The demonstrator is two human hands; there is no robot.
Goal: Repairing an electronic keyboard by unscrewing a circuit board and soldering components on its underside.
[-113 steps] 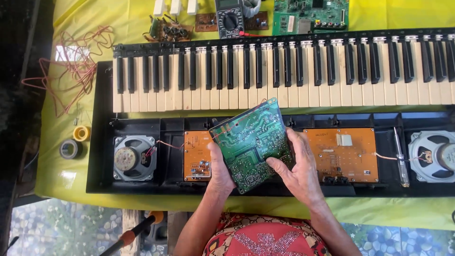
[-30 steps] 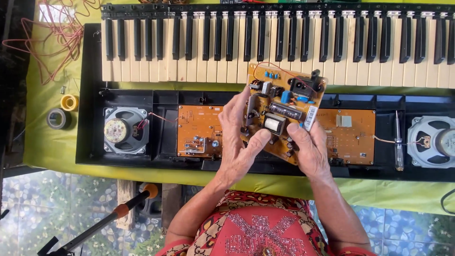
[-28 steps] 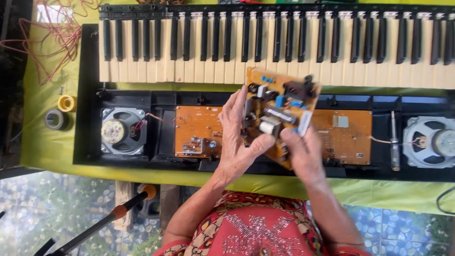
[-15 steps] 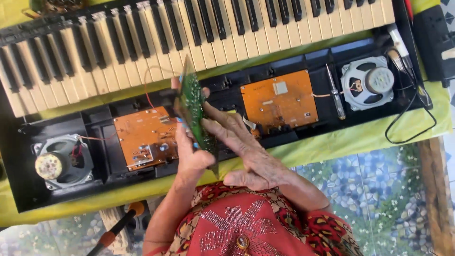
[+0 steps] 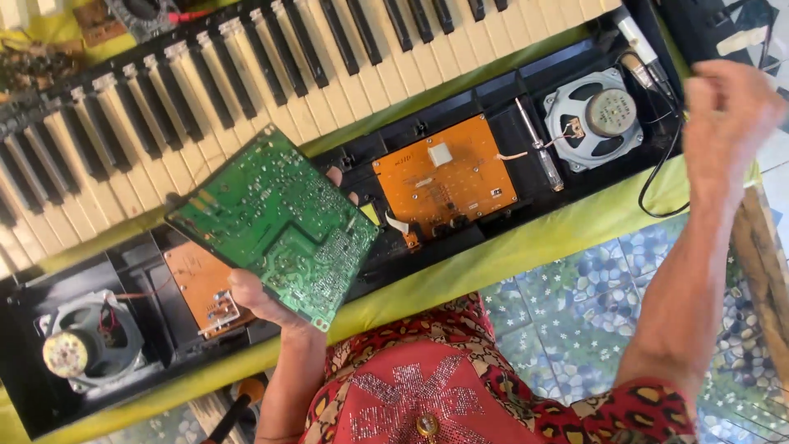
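Nearest the camera is the person's red patterned garment [image 5: 427, 386], filling the bottom of the view at six o'clock. Just above it, toward eight o'clock, the left hand [image 5: 263, 300] is closed on the lower edge of a green circuit board [image 5: 275, 222] — thumb on the solder side facing up, fingertips showing past the far edge. The board is tilted, held above the open black keyboard case [image 5: 394, 255] and covering part of an orange circuit board [image 5: 201, 284] seated in the case at eight o'clock.

At nine o'clock, in the left end of the case, sits a round speaker [image 5: 82, 349] with thin wires running toward the covered board. Near the centre, just past the green board toward one o'clock, a second orange circuit board [image 5: 444, 177] lies flat in the case. A slim metal tool [image 5: 538, 152] rests beside it at two o'clock, and another speaker [image 5: 600, 115] lies beyond that.

The right hand [image 5: 727, 123] is raised at three o'clock, well apart from the board, fingers curled loosely; it is blurred, and whether it grips anything cannot be told. A black cable [image 5: 657, 177] loops below it over the yellow-green cloth [image 5: 575, 226] on the counter.

Farthest off, from ten to twelve o'clock, run the black and white keys [image 5: 271, 57].
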